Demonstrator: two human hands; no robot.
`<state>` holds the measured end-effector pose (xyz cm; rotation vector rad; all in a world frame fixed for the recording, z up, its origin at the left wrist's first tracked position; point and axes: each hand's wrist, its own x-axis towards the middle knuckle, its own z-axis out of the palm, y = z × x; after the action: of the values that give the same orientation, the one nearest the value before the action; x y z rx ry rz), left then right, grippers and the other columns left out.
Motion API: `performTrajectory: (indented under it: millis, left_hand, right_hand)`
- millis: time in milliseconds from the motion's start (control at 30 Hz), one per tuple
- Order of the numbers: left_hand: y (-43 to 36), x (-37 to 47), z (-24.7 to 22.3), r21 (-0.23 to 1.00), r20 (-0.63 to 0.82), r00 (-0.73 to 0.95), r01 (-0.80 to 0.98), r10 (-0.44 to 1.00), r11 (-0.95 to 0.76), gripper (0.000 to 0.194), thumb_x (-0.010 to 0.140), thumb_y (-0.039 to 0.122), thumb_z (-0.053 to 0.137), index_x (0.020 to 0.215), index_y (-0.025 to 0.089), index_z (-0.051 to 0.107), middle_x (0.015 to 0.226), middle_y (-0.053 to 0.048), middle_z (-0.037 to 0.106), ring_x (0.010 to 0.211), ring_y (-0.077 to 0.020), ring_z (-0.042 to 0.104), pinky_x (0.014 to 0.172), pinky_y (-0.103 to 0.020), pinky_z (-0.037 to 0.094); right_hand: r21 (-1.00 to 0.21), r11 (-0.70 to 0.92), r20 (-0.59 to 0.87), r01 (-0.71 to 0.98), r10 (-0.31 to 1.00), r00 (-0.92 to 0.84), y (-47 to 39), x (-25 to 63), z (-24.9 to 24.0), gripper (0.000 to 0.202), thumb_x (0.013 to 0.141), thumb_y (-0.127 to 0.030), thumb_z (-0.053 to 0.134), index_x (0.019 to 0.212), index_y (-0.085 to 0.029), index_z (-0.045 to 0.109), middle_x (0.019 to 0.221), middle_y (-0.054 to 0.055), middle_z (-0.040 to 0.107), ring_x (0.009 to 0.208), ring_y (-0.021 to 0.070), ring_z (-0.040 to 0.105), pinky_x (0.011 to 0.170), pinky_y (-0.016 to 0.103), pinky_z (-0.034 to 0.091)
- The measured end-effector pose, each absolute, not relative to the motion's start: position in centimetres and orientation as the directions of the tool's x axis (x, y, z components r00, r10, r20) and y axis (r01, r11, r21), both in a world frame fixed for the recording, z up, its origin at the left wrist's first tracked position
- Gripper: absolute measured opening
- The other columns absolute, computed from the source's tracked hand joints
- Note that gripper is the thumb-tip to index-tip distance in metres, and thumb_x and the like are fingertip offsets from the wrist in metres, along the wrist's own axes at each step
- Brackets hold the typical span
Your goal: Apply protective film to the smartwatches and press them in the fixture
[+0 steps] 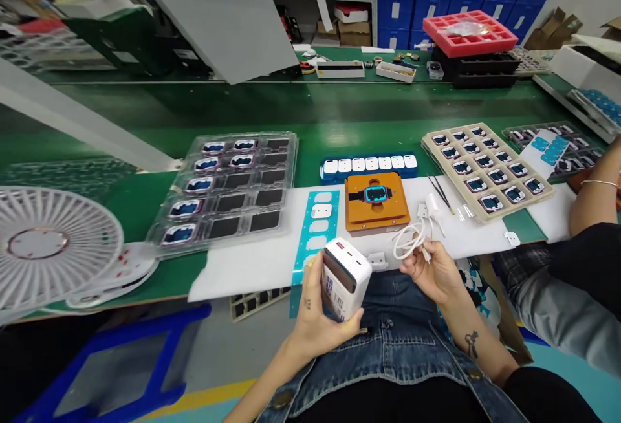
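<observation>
As the right hand (434, 271) pinches a white cable (399, 251), the left hand (317, 323) clasps a dark-faced white power bank (348, 274).

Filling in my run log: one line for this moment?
left hand: holding white power bank | right hand: holding white cable | watch part: on orange fixture

Bare white foam (247, 274) lies before me; the orange block (377, 206) and tweezers (440, 194) stand beyond it.

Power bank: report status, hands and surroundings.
Left hand gripping white power bank, ports up. Right hand holding white cable, apart from power bank. Orange fixture just beyond, on the bench.
</observation>
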<state>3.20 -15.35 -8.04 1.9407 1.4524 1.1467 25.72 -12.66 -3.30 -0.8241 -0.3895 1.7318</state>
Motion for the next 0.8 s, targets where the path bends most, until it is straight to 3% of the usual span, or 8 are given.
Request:
performTrajectory:
  millis: [67, 133, 233, 333, 433, 567, 800]
  left_hand:
    - [-16.0, 3.2, -7.5, 0.807, 0.289, 0.157, 0.491, 0.944, -0.328, 0.104, 0.065, 0.046, 0.071, 0.148, 0.018, 0.016, 0.143, -0.02, 0.036, 0.138, -0.0379, 0.031, 0.111, -0.05, 0.03]
    - [-16.3, 3.4, -6.7, 0.872, 0.226, 0.205, 0.393, 0.952, -0.292, 0.103, 0.066, 0.059, 0.066, 0.148, 0.015, 0.021, 0.142, -0.021, 0.04, 0.136, -0.0381, 0.033, 0.111, -0.05, 0.031]
    - [-16.2, 4.1, -5.3, 0.976, 0.034, 0.209, 0.202, 0.977, -0.078, 0.113, 0.055, 0.082, 0.059, 0.141, 0.012, 0.035, 0.124, -0.02, 0.057, 0.123, -0.0372, 0.049, 0.103, -0.047, 0.042]
    - [-16.0, 4.8, -4.4, 0.991, -0.131, 0.243, 0.066, 0.961, 0.118, 0.115, 0.041, 0.09, 0.058, 0.126, 0.013, 0.051, 0.099, -0.015, 0.067, 0.102, -0.0337, 0.062, 0.091, -0.043, 0.05]
    - [-16.1, 5.2, -4.3, 0.981, -0.185, 0.199, 0.093, 0.962, 0.17, 0.096, 0.037, 0.079, 0.072, 0.106, 0.015, 0.058, 0.087, -0.008, 0.068, 0.084, -0.028, 0.065, 0.078, -0.039, 0.054]
    - [-16.9, 5.9, -4.9, 0.947, -0.165, 0.108, 0.294, 0.98, 0.127, 0.063, 0.047, 0.048, 0.082, 0.097, 0.019, 0.057, 0.081, -0.002, 0.068, 0.075, -0.0222, 0.064, 0.069, -0.033, 0.053]
    - [-17.5, 6.6, -5.9, 0.896, -0.07, 0.135, 0.444, 0.988, 0.003, 0.055, 0.055, 0.038, 0.081, 0.1, 0.021, 0.057, 0.083, -0.001, 0.071, 0.075, -0.0202, 0.067, 0.069, -0.029, 0.052]
  right_hand:
    - [-0.602, -0.35, -0.309, -0.718, 0.931, -0.194, -12.9, 25.0, -3.5, 0.031, 0.07, -0.039, 0.065, 0.063, -0.021, 0.041, 0.076, 0.003, 0.064, 0.078, 0.0175, 0.064, 0.074, 0.032, 0.055]
    - [-0.589, -0.352, -0.283, -0.727, 0.933, -0.222, -13.0, 24.3, -3.6, 0.033, 0.068, -0.036, 0.066, 0.061, -0.02, 0.038, 0.087, 0.006, 0.065, 0.088, 0.0198, 0.062, 0.078, 0.035, 0.054]
    - [-0.614, -0.347, -0.249, -0.709, 0.937, -0.243, -13.0, 23.4, -3.6, 0.029, 0.067, -0.034, 0.066, 0.064, -0.021, 0.04, 0.073, 0.002, 0.057, 0.065, 0.014, 0.053, 0.058, 0.028, 0.049]
    - [-0.665, -0.323, -0.21, -0.673, 0.946, -0.248, -13.0, 23.1, -3.4, 0.029, 0.072, -0.038, 0.066, 0.067, -0.021, 0.043, 0.061, -0.003, 0.047, 0.052, 0.0099, 0.041, 0.047, 0.022, 0.039]
    - [-0.753, -0.253, -0.161, -0.607, 0.966, -0.203, -13.1, 23.1, -2.9, 0.028, 0.073, -0.042, 0.071, 0.071, -0.021, 0.052, 0.062, -0.002, 0.055, 0.057, 0.0119, 0.051, 0.053, 0.024, 0.045]
    - [-0.874, -0.151, -0.089, -0.462, 0.984, -0.152, -13.3, 23.2, -2.5, 0.029, 0.069, -0.044, 0.076, 0.076, -0.019, 0.062, 0.062, 0.0, 0.062, 0.063, 0.0144, 0.059, 0.062, 0.026, 0.05]
    - [-0.955, -0.107, -0.031, -0.276, 0.964, -0.265, -13.6, 23.7, -2.8, 0.026, 0.073, -0.044, 0.073, 0.074, -0.018, 0.066, 0.062, 0.0, 0.065, 0.062, 0.0138, 0.061, 0.059, 0.024, 0.051]
